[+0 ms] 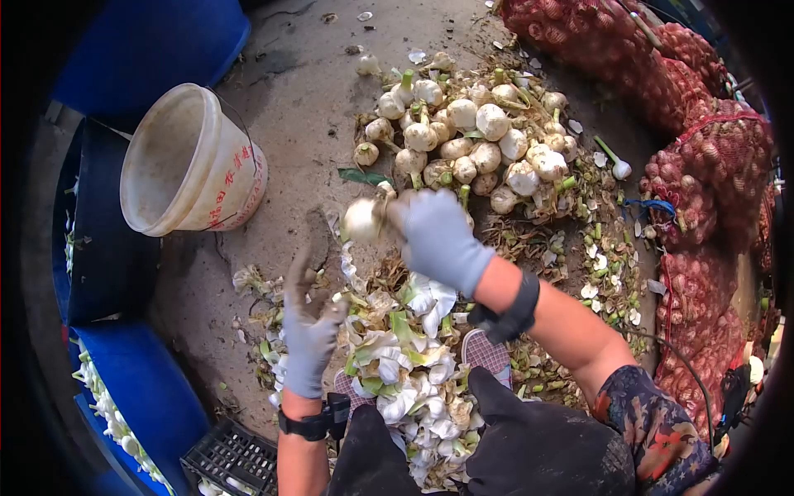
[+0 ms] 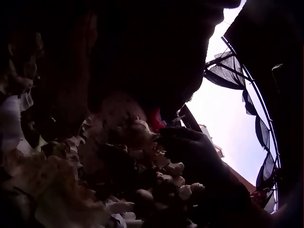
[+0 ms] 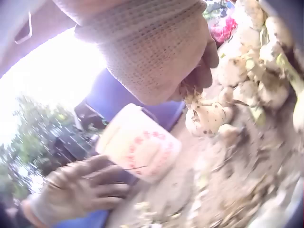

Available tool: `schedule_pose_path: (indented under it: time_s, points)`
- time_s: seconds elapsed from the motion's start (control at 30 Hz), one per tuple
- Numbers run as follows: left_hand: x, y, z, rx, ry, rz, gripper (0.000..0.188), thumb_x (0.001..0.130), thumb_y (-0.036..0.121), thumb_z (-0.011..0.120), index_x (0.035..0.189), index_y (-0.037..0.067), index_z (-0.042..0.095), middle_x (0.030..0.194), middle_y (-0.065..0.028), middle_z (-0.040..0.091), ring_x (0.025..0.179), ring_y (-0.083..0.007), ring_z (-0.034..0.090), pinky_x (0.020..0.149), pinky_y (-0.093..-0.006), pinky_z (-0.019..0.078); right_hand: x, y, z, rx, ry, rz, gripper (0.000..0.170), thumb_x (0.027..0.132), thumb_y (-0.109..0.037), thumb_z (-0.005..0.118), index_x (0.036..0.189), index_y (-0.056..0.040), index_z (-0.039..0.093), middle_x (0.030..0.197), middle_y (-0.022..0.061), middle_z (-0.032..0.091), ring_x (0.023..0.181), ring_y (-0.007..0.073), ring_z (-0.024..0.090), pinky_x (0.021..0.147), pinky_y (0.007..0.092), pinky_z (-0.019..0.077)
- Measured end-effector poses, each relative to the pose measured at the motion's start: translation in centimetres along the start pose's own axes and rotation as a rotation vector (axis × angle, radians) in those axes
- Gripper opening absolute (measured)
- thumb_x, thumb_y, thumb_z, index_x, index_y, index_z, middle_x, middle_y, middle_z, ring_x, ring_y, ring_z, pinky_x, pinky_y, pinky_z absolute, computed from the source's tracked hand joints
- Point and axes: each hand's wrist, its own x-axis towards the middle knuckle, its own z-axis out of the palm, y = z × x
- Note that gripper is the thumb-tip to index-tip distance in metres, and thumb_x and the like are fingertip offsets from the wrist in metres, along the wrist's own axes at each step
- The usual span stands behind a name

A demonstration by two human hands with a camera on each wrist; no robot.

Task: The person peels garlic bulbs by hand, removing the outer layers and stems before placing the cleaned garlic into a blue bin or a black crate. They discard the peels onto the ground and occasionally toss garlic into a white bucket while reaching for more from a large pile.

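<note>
My right hand (image 1: 438,236), in a pale grey glove, pinches a white garlic bulb (image 1: 361,220) by its rooty or stem end, just in front of the garlic heap (image 1: 471,140). In the right wrist view the same bulb (image 3: 206,118) hangs below the curled fingers, dirt specks on its skin. My gloved left hand (image 1: 308,339) is lower and to the left, fingers extended and apart with nothing between them. The right wrist view also shows the left hand (image 3: 80,190) with loosely straight fingers. Beneath both hands lies a pile of peeled garlic skins (image 1: 413,372). The left wrist view is mostly dark.
A white bucket (image 1: 244,186) with red lettering stands tilted at the left. Blue tubs (image 1: 153,397) and a black crate (image 1: 231,455) line the left side. Red mesh sacks (image 1: 703,182) full of bulbs fill the right edge. Trimmed stems and husks litter the concrete floor (image 1: 285,107).
</note>
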Motion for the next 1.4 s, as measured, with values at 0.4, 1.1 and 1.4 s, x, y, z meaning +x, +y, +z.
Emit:
schedule_pose_path:
  time_s: [0.4, 1.1, 1.4]
  points:
    - [-5.0, -1.9, 1.4, 0.39, -0.105, 0.125, 0.058, 0.06, 0.015, 0.084, 0.112, 0.004, 0.06, 0.107, -0.014, 0.061, 0.097, -0.0291, 0.061, 0.085, -0.0351, 0.0495, -7.7, -6.1, 3.4, 0.91, -0.421, 0.564, 0.062, 0.09, -0.054, 0.055, 0.076, 0.0053, 0.063, 0.068, 0.0249, 0.061, 0.067, 0.0381, 0.063, 0.062, 0.0426, 0.0484]
    - [-4.7, -2.1, -0.7, -0.168, -0.298, -0.283, 0.088, 0.079, 0.053, 0.07, 0.143, 0.007, 0.031, 0.116, -0.0121, 0.06, 0.076, -0.0184, 0.066, 0.055, -0.0246, 0.0537, -7.4, -4.2, 4.3, 1.091, -0.516, 0.54, 0.019, 0.087, -0.012, 0.064, 0.103, -0.0014, 0.065, 0.09, 0.0038, 0.069, 0.081, 0.0092, 0.06, 0.073, 0.0278, 0.0496]
    - [-3.1, -1.0, -1.7, 0.258, -0.248, -0.012, 0.035, 0.087, 0.024, 0.069, 0.114, 0.002, 0.06, 0.112, -0.0089, 0.059, 0.095, -0.0174, 0.061, 0.077, -0.028, 0.0525, -8.3, -5.4, 3.5, 0.713, -0.633, 0.253, 0.021, 0.084, -0.013, 0.062, 0.1, -0.0011, 0.064, 0.085, 0.0192, 0.067, 0.075, 0.0302, 0.065, 0.07, 0.0378, 0.0508]
